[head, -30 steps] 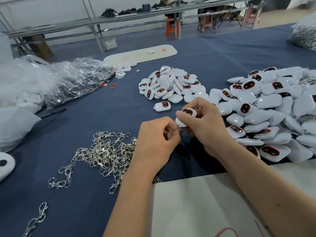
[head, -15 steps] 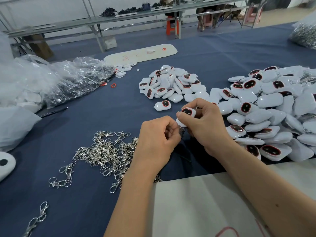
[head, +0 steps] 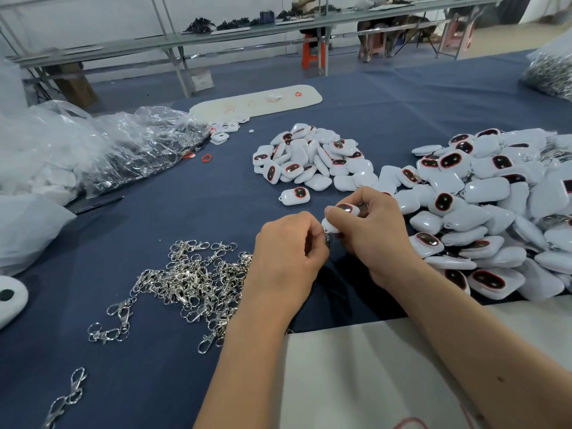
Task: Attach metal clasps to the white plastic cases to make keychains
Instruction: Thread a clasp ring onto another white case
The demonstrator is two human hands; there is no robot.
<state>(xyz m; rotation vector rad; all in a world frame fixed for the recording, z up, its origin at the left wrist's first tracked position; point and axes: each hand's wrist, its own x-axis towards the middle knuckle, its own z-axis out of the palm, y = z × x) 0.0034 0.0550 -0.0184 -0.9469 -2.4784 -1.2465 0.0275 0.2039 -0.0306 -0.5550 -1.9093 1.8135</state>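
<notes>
Above blue table, hands joining clasp, case

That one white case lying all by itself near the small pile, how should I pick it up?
Pinch the lone white case across its two long rounded sides, coming down from above. It lies flat on the blue cloth, dark window up, apart from the small pile, so both sides look free. Its little loop sticks out at the left end; probably best leave that clear for a clasp.

Clasps left of cases
</notes>
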